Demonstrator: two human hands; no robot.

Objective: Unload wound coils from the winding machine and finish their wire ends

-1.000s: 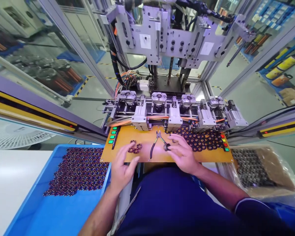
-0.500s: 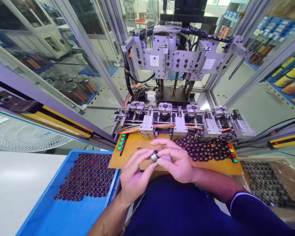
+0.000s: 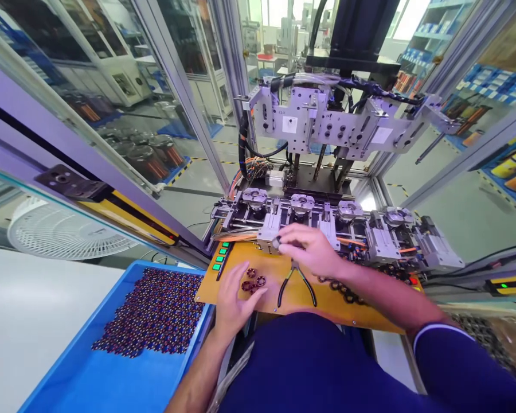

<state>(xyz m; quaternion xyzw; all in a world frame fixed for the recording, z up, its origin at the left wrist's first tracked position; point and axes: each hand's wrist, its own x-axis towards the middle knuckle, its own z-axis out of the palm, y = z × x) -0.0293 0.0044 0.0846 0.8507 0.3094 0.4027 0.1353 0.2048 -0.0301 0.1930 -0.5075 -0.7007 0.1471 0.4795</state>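
Observation:
My right hand [image 3: 312,246] is raised over the yellow work board [image 3: 327,312], in front of the row of metal fixtures [image 3: 301,203]. A small grey cylindrical metal part [image 3: 277,242] is pinched in its fingertips. Lower and to the left, my left hand [image 3: 233,301] hovers by the board with thumb and fingers apart, holding nothing. Between its thumb and fingers lie several small dark copper-coloured rings [image 3: 260,281]. Pliers with black and yellow handles [image 3: 285,285] lie below my right hand. More dark rings [image 3: 348,295] are partly covered by my right forearm.
A blue tray [image 3: 129,381] full of small wound parts stands at the left. Green buttons [image 3: 219,259] line the board's left end. A machine plate [image 3: 327,123] hangs above the fixtures. Yellow sensor bars [image 3: 133,217] flank both sides. Grey parts [image 3: 484,338] lie at the right.
My hands have separated. The right hand has moved up toward the fixtures with the metal part, while the left has let go and opened. The pliers and copper-coloured rings now show, and the view has shifted.

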